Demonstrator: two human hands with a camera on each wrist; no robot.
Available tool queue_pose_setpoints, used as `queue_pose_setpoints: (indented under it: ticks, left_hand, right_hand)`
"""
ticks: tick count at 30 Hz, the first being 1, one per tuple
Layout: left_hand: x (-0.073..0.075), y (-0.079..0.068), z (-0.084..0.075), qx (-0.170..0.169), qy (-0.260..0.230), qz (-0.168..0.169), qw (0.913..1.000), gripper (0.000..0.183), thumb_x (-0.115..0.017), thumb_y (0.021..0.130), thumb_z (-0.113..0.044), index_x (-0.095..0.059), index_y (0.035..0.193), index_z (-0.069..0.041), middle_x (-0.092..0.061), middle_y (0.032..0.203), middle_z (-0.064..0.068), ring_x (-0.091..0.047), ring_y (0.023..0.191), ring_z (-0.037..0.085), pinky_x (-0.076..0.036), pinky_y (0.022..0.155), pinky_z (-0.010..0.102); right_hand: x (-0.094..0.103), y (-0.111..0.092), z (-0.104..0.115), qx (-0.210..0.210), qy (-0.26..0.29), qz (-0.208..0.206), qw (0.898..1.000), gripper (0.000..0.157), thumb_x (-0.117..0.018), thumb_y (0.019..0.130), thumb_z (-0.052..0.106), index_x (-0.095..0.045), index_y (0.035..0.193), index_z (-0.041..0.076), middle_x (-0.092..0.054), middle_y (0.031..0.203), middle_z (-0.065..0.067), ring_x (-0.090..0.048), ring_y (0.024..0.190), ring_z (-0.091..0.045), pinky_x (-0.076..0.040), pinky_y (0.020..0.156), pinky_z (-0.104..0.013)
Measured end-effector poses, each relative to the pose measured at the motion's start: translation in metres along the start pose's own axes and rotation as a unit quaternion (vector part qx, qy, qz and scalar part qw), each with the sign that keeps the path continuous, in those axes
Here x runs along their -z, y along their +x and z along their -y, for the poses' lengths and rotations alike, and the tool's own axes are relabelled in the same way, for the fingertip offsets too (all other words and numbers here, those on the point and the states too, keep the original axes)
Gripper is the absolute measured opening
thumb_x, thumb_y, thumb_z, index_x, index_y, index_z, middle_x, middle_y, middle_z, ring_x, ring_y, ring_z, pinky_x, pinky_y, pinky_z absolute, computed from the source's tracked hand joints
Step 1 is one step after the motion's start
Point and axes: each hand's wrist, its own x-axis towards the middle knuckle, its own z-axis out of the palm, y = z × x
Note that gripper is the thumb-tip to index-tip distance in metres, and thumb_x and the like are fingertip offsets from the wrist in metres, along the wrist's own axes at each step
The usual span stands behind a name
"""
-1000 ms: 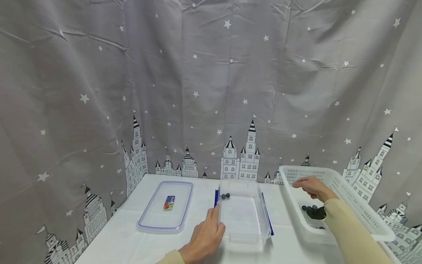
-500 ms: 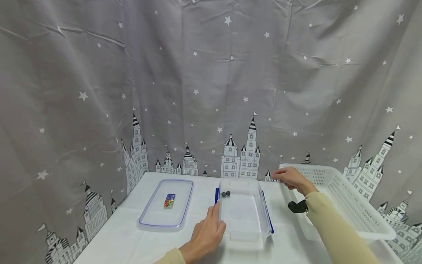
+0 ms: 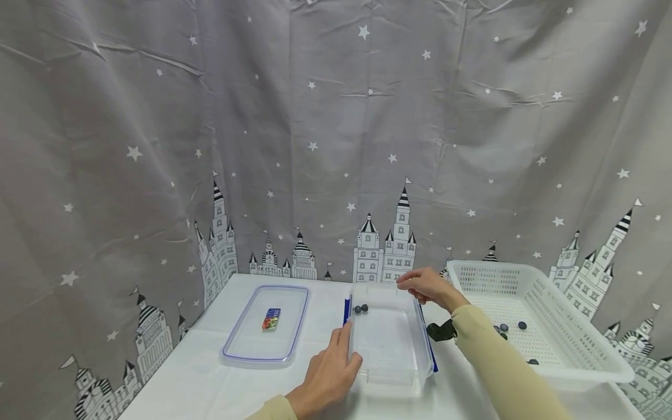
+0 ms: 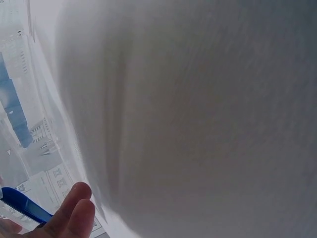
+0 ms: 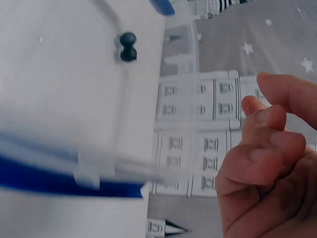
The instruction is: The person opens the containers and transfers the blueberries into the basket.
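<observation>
A clear plastic food container (image 3: 388,344) with blue side latches stands on the table. Two blueberries (image 3: 364,307) lie together at its far left corner, also seen in the right wrist view. My left hand (image 3: 328,367) holds the container's left wall, thumb at the rim and fingers along the latch. Above the container's far right corner, my right hand (image 3: 430,287) hovers with thumb and index tips close together. Its other fingers are curled, as the right wrist view shows. No berry shows at the fingertips; anything behind them is hidden.
A white perforated basket (image 3: 546,291) with several blueberries (image 3: 522,325) stands on the right. On the left lies the container's lid (image 3: 247,338) with a blue seal and a small label. A grey castle-print curtain (image 3: 325,116) hangs behind the table.
My right hand has moved left from above the basket to the container's far right corner, uncovering berries in the basket. The left hand stays on the container, and its two blueberries have not moved.
</observation>
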Motion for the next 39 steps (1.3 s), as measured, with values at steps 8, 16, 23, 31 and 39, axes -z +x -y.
queue_pose_setpoints:
  ticks: [8,16,23,31,39]
  left_hand:
    - [0.003,0.004,0.002,0.005,-0.002,0.010,0.9999,0.069,-0.046,0.096,-0.037,-0.032,0.156,-0.007,-0.050,0.140,0.010,-0.053,0.068,0.013,-0.042,0.056,0.030]
    - [0.005,0.008,0.003,0.018,-0.012,0.021,0.9995,0.070,-0.048,0.095,-0.038,-0.031,0.158,-0.010,-0.049,0.142,0.009,-0.052,0.068,0.013,-0.042,0.058,0.031]
    - [0.005,0.014,-0.001,0.014,-0.002,0.023,0.9996,0.071,-0.048,0.095,-0.039,-0.030,0.158,-0.010,-0.050,0.142,0.011,-0.053,0.070,0.014,-0.045,0.061,0.034]
    - [0.011,0.018,-0.001,0.019,-0.003,0.020,0.9996,0.070,-0.048,0.096,-0.039,-0.030,0.159,-0.012,-0.050,0.143,0.011,-0.054,0.072,0.015,-0.047,0.063,0.036]
    - [0.005,0.006,0.001,0.025,-0.005,0.044,0.9987,0.072,-0.048,0.095,-0.041,-0.032,0.158,-0.010,-0.052,0.144,0.012,-0.053,0.067,0.016,-0.046,0.059,0.038]
  right_hand:
    - [-0.028,0.014,0.004,0.003,0.013,0.007,1.000,0.026,-0.069,0.093,0.018,-0.071,0.115,0.004,-0.050,0.067,0.000,-0.042,0.057,-0.013,-0.040,0.057,-0.028]
    - [-0.050,0.024,0.002,-0.007,0.028,0.006,1.000,0.025,-0.070,0.092,0.017,-0.072,0.113,0.002,-0.051,0.067,-0.001,-0.042,0.056,-0.013,-0.040,0.056,-0.027]
    - [-0.063,0.034,-0.006,-0.036,0.051,-0.014,0.998,0.031,-0.071,0.092,0.017,-0.072,0.118,0.000,-0.051,0.067,-0.001,-0.039,0.055,-0.011,-0.038,0.055,-0.025]
    - [-0.077,0.049,-0.006,-0.052,0.070,-0.034,0.996,0.029,-0.070,0.092,0.016,-0.072,0.116,0.001,-0.047,0.063,0.001,-0.035,0.051,-0.010,-0.033,0.050,-0.023]
    - [-0.100,0.046,-0.024,-0.092,0.061,-0.062,0.992,0.024,-0.070,0.089,0.013,-0.073,0.111,0.002,-0.046,0.060,0.003,-0.035,0.050,-0.009,-0.033,0.048,-0.023]
